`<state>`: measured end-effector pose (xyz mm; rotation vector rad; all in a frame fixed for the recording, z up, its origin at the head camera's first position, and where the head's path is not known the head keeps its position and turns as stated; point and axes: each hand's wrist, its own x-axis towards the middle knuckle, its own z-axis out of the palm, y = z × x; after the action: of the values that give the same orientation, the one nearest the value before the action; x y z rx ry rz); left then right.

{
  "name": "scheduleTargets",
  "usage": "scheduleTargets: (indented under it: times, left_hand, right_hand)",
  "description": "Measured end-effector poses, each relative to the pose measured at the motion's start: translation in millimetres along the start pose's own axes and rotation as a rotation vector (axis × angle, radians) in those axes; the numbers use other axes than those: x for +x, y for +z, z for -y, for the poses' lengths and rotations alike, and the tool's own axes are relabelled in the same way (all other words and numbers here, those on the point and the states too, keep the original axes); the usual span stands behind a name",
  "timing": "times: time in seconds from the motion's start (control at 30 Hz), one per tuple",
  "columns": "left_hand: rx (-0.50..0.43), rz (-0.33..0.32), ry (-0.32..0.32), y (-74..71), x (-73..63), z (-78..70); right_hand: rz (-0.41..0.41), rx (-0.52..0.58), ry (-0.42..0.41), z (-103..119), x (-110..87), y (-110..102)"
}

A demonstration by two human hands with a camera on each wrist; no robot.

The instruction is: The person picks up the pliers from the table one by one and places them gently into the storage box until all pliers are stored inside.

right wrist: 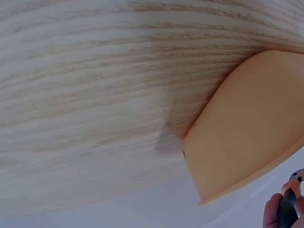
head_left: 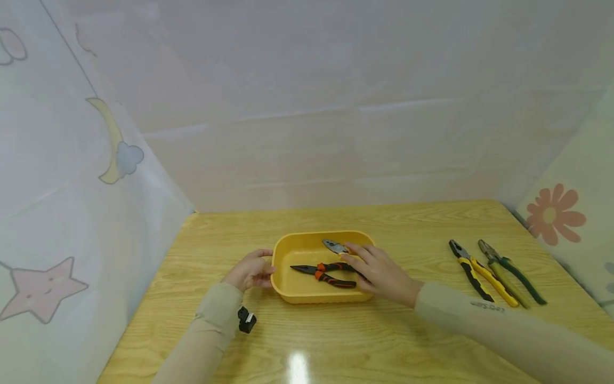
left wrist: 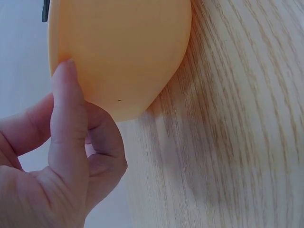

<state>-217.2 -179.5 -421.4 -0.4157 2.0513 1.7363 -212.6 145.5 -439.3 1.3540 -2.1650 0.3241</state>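
A yellow plastic basin (head_left: 297, 298) stands on the table. My left hand (head_left: 250, 271) pinches its left end; in the left wrist view a fingertip (left wrist: 65, 76) presses on the outer wall near the rim. Over the basin's right side my right hand (head_left: 384, 272) holds grey-headed pliers (head_left: 334, 246), head pointing left over the basin. Their dark and orange handle (right wrist: 288, 209) shows between the fingers in the right wrist view. Needle-nose pliers (head_left: 309, 270) with black and red handles lie inside the basin, jaws to the left, handle ends close to my right hand.
At the table's right lie two more pliers side by side, one with black and yellow handles (head_left: 479, 272), one with green handles (head_left: 510, 274). A small black object (head_left: 247, 320) is beside the left sleeve. Printed sheets (head_left: 288, 133) wall the table's back and sides.
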Motion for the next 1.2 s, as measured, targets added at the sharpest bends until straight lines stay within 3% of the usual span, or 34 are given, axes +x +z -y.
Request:
scheduleTargets:
  times: [0.17,0.43,0.73,1.2]
  left_hand:
    - [-0.007,-0.005,-0.009,0.3,0.8,-0.6]
    - [-0.017,-0.006,-0.008,0.1,2.4,-0.5]
    - [-0.024,-0.004,-0.016,0.3,2.2,-0.8]
    - [-0.024,-0.007,-0.02,0.6,0.5,-0.6]
  right_hand:
    - [0.057,-0.014,-0.03,-4,4.1,1]
    - [0.064,-0.001,-0.09,-7,13.0,5]
    - [0.182,0.012,-0.051,-5,23.3,6]
    - [0.271,0.008,-0.114,-11,32.2,12]
